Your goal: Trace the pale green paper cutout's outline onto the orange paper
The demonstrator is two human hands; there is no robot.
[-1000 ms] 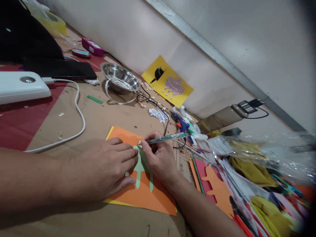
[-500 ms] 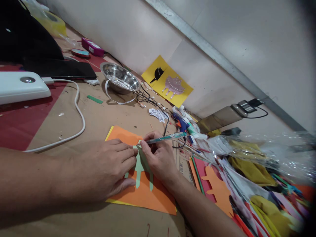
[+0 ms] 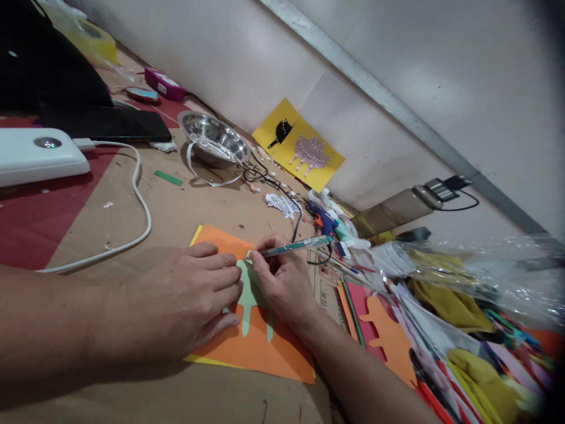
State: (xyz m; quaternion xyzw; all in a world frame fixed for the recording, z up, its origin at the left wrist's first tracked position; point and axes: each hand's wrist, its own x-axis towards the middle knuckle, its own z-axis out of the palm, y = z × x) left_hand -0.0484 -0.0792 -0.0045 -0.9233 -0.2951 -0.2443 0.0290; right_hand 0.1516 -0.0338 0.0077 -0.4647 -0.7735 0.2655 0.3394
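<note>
Little has shifted since a second ago: both hands keep their places. Flat, with fingers spread, the left hand (image 3: 185, 300) presses a pale green cutout (image 3: 249, 294) onto an orange sheet (image 3: 260, 347) on the worktop (image 3: 176, 218). Beside it, the right hand (image 3: 282, 282) pinches a teal pen (image 3: 293, 247), tip at the cutout's upper edge. Tracing seems underway; no drawn line shows, so what remains is unclear.

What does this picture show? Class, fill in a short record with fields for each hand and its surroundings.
Left hand: flat on the pale green paper cut-out
Right hand: grips a teal translucent pen, tip at the cut-out's edge
Beneath: orange paper sheet on brown table
Behind: round steel bowl, white power bank
</note>
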